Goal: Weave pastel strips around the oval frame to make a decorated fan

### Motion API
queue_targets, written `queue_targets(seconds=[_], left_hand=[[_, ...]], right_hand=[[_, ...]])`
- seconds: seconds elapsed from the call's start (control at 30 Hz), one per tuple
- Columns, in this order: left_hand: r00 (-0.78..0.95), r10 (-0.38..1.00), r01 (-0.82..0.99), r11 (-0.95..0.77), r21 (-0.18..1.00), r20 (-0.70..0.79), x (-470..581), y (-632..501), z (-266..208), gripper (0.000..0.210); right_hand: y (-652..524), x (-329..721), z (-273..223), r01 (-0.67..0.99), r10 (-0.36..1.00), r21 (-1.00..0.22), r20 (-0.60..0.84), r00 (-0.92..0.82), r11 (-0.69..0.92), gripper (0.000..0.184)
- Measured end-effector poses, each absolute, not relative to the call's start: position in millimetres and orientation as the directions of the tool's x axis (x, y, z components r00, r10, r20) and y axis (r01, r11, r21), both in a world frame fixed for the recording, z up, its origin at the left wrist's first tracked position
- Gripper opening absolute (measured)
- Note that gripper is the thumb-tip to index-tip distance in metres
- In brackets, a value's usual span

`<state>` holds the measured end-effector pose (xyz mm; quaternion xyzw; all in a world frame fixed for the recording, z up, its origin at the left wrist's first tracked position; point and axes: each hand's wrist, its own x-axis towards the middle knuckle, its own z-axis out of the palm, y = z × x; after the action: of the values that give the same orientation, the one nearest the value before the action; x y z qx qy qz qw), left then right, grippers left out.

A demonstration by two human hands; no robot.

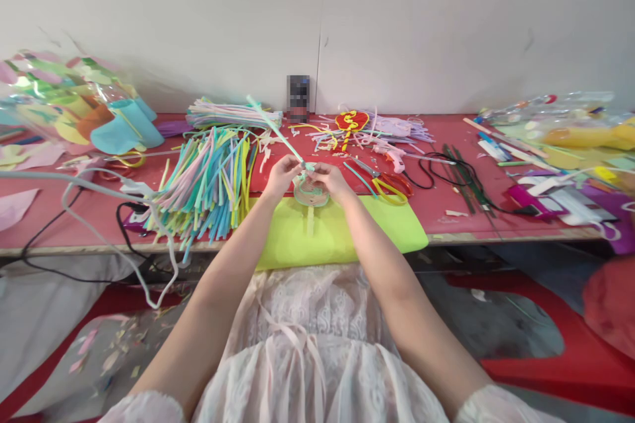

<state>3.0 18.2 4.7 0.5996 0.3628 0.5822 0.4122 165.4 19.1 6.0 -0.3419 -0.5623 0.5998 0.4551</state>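
Your left hand (pixel 285 176) and right hand (pixel 330 180) pinch a pale green craft piece (pixel 311 193) above the yellow-green cloth (pixel 285 241) | a pale stem (pixel 274 125) slants far-left from your fingertips | pipe cleaners (pixel 203 178) heaped on your left | scissors (pixel 378 183), farther glue gun (pixel 395 157) on your right

A slim pale-green stem (pixel 274 127) slants toward the back edge of the bench (pixel 431 211); at its lower end, nearer the front edge, is a rounded, seemingly coiled green piece (pixel 311 194).

Pale lace dress (pixel 347 370), pink ribbons (pixel 299 338)
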Motion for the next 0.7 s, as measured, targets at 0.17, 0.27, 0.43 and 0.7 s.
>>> queue_targets(seconds=[0.17, 0.27, 0.43, 0.7], left_hand=[[0.014, 0.921, -0.091, -0.387, 0.918, 0.39, 7, 16, 4, 0.026], [-0.004, 0.935, -0.1, -0.353, 0.93, 0.355, 8, 14, 4, 0.025], [0.008, 0.94, -0.115, -0.339, 0.934, 0.342, 7, 18, -1, 0.025], [-0.244, 0.73, 0.58, -0.419, 0.699, 0.639, 4, 1, 18, 0.025]], right_hand=[[20, 165, 6, -0.201, 0.935, -0.978, 0.117, -0.335, 0.05, 0.03], [22, 165, 4, -0.224, 0.942, -0.973, 0.117, -0.314, 0.047, 0.031], [22, 165, 3, -0.204, 0.942, -0.977, 0.117, -0.313, 0.054, 0.035], [29, 167, -2, -0.142, 0.952, -0.987, 0.117, -0.282, 0.079, 0.035]])
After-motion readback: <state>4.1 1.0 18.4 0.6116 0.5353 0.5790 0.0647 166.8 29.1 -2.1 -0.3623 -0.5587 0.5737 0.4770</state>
